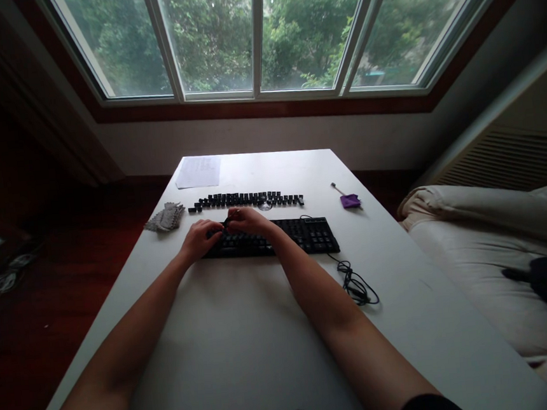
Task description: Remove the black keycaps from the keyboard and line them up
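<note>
1. the black computer keyboard (300, 236) lies flat on the white desk (227, 336), long side across the person's front, which probably suits reaching it with both arms stretched out.
2. the left hand (202, 238) is at the keyboard's left end, fingers curled over it, perhaps to steady it; whether they grip anything i cannot tell.
3. the right hand (246, 221) is over the keyboard's far left part, close beside the left, its fingers drawn narrow as if pinching. something small and dark shows between the two hands' fingertips, too small to name, and i cannot tell which hand has it.
4. loose black keycaps (239, 199) stand in rows just beyond the keyboard's far edge, roughly parallel to it, a layout that likely preserves their order. a clear, shiny item (265, 206) is by the nearest row.
5. a crumpled grey cloth (166, 217) sits beyond the keyboard's left end, and a purple cloth (350, 201) with a small thin-handled brush (336, 188) beyond its right end; both sides seem chosen to stay clear of the hands.
6. the black cable (356, 284) is looped near the keyboard's near right corner, probably bundled so it stays beside the right forearm.
7. a paper sheet (198, 172) lies farthest beyond the keyboard, to its left.
</note>
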